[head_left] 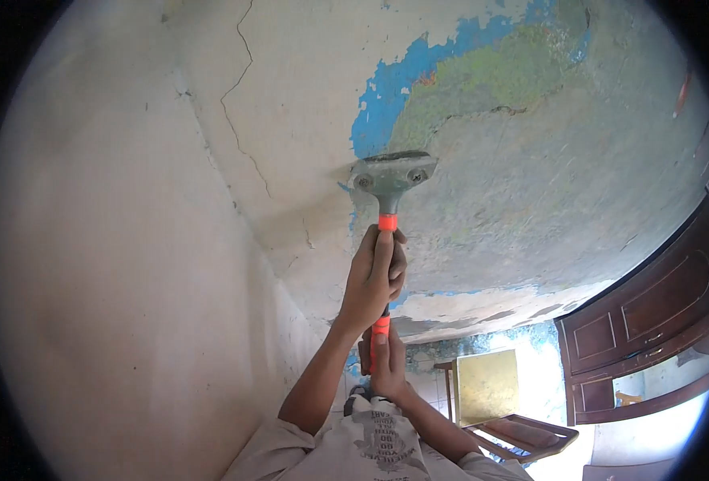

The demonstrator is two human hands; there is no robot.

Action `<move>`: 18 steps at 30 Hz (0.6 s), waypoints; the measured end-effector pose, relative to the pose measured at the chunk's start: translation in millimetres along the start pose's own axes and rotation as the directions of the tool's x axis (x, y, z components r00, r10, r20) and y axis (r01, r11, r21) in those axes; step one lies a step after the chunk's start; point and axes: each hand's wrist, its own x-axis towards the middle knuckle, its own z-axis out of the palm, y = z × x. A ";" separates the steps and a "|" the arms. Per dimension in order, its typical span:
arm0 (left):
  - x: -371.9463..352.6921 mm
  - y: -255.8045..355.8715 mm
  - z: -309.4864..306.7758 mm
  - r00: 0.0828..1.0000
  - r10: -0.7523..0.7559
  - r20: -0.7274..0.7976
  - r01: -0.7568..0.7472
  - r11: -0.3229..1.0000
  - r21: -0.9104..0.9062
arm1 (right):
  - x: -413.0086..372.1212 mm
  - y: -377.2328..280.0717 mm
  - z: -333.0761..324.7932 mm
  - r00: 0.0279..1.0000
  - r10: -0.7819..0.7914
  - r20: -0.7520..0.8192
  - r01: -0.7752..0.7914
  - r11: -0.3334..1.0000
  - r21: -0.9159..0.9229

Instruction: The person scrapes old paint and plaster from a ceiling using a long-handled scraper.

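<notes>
A scraper [393, 175] stands upright in the middle of the view, its flat grey metal head pressed against the scraped plaster [531, 208]. The head is broad and short, with two round screws set in its face, and it narrows into a neck that meets a bright orange handle. The plaster around it is rough, chalky and grey-white, scored with fine scratches. Just above the head lies a ragged patch of blue paint [402, 80], and beside that a mottled green patch [490, 80] with flaked edges. A thin dark crack [238, 96] runs down the pale area to the left, where a smooth, cream side wall [114, 264] meets the scraped surface at a corner.

The left hand [377, 276] is clenched around the upper part of the handle, fingers curled tightly over it, just below the orange band under the neck. The right hand [386, 365] grips the lower end of the same handle, closed as well, with one finger laid along the orange shaft. The two hands sit one above the other, nearly touching.

Below them shows a pale shirt [374, 437] with printed lettering. To the right stands a dark brown wooden cabinet [651, 321] with panelled doors, and near it a dull yellow board [486, 385] and a slatted wooden frame [531, 437]
</notes>
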 end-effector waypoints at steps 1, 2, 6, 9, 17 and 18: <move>-2.1 -4.5 -3.3 1.000 -0.001 0.012 0.001 1.000 0.003 | -2.1 -5.2 1.4 1.000 -0.009 0.004 0.009 0.999 -0.043; -5.2 -13.9 -8.5 1.000 -0.024 0.010 0.024 1.000 -0.007 | -5.5 -1.0 1.8 1.000 -0.007 -0.005 0.006 0.997 -0.078; -10.6 -29.7 -9.8 0.996 -0.082 -0.034 0.080 0.996 -0.042 | -18.7 20.4 -0.3 0.999 0.016 -0.033 -0.020 0.989 -0.144; -8.0 -20.1 -8.9 0.997 -0.071 -0.029 0.071 0.997 -0.014 | -14.7 11.8 3.8 0.999 0.002 -0.036 -0.008 0.985 -0.171; -5.0 -23.6 -11.8 0.998 -0.050 -0.037 0.052 0.998 0.040 | -10.7 17.5 13.9 0.994 -0.093 -0.062 0.073 0.960 -0.269; -1.9 -11.9 -7.9 0.998 -0.059 -0.028 0.060 0.998 0.035 | -9.8 11.0 15.0 0.997 -0.061 -0.055 0.044 0.964 -0.264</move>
